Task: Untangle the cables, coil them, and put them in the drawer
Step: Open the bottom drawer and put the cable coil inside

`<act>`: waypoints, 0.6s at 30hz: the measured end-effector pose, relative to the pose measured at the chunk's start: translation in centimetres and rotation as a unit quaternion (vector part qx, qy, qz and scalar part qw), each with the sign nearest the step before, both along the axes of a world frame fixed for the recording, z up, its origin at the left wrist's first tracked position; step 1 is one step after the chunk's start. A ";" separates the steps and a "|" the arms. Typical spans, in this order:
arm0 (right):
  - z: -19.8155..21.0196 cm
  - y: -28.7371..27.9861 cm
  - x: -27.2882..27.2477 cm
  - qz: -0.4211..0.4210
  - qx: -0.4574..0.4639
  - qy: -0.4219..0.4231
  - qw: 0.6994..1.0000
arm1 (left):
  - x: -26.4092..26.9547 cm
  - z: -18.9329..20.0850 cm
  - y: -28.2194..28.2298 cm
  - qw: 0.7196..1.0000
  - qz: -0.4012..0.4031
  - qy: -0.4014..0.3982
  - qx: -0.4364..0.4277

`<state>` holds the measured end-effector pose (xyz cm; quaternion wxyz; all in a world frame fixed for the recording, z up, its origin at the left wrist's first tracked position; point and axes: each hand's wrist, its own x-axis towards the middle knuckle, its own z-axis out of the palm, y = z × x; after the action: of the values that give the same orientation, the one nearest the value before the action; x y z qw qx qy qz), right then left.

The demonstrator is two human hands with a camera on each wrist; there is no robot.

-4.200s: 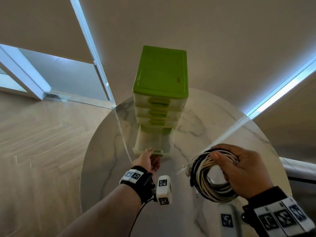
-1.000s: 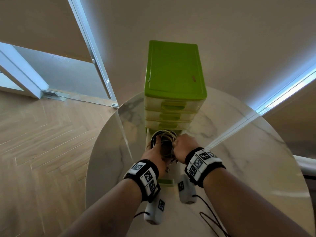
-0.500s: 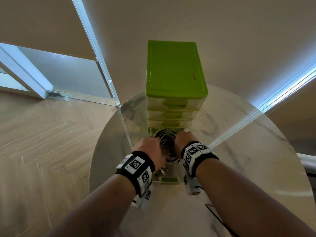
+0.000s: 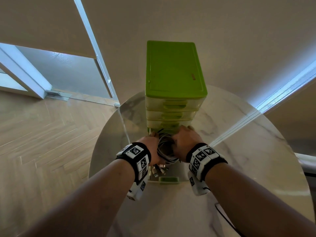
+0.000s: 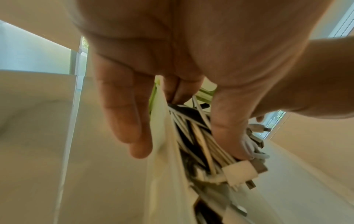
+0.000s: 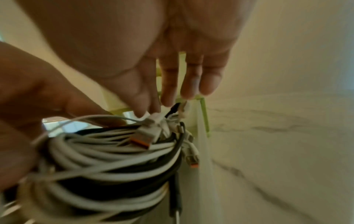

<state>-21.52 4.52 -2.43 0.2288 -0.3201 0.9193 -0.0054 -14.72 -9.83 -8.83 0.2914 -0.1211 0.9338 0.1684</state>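
A coil of white and black cables [image 4: 166,151] sits in the open bottom drawer [image 4: 168,179] of a green drawer unit [image 4: 172,65]. My left hand [image 4: 151,146] holds the coil's left side. In the left wrist view its thumb and middle fingers pinch the cable coil [image 5: 201,136], and the little finger hangs outside the drawer wall [image 5: 164,151]. My right hand [image 4: 186,142] holds the right side. In the right wrist view its thumb lies over the cable coil [image 6: 114,159] and its fingers reach the plug ends. The drawer floor is hidden.
The drawer unit stands at the back of a round marble table [image 4: 239,151], its three upper drawers closed. The table edge runs close on the left, with a wooden floor [image 4: 42,134] below. A thin black lead [image 4: 225,219] lies on the table at the near right.
Earlier my left hand pulled the drawer out while the right held the coil alone. Over the last second both hands have pushed the coil lower and further back into the drawer.
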 end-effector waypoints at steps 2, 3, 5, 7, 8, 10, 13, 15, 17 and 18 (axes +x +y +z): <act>-0.6 0.1 0.9 0.062 0.019 -0.020 0.998 | -0.1 -1.9 -0.2 1.000 0.007 0.009 0.024; -0.9 0.3 1.2 0.076 0.029 -0.030 0.996 | -0.1 -2.4 -0.3 0.999 0.013 0.019 0.030; -1.3 0.5 1.8 0.093 0.064 -0.048 0.992 | 0.0 -1.8 -0.3 0.999 0.019 0.032 0.028; -1.4 0.5 1.9 0.092 0.066 -0.044 0.993 | 0.7 0.5 -0.2 0.998 0.008 0.049 0.034; -1.5 0.4 2.0 0.086 0.066 -0.040 0.993 | 1.0 1.3 -0.1 0.997 0.007 0.056 0.043; -1.8 0.0 2.1 0.073 0.070 -0.020 0.995 | 1.5 2.4 -0.3 0.995 0.007 0.075 0.061; -2.1 -0.7 2.7 0.047 0.095 -0.003 0.994 | 2.2 2.6 -0.6 0.994 0.004 0.083 0.077; -2.6 -1.1 3.0 0.006 0.084 -0.029 0.996 | 2.6 2.6 -0.8 0.994 0.013 0.078 0.073; -3.4 -1.4 2.9 -0.035 0.072 -0.062 0.995 | 3.0 2.9 -0.6 0.996 0.014 0.066 0.063; -3.4 -1.4 2.9 -0.057 0.065 -0.076 0.993 | 3.2 3.1 -0.5 0.996 0.012 0.062 0.061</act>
<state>-18.66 3.09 -5.83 0.3175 -0.2499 0.9146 0.0171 -11.51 -10.34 -5.70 0.2378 -0.1036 0.9364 0.2361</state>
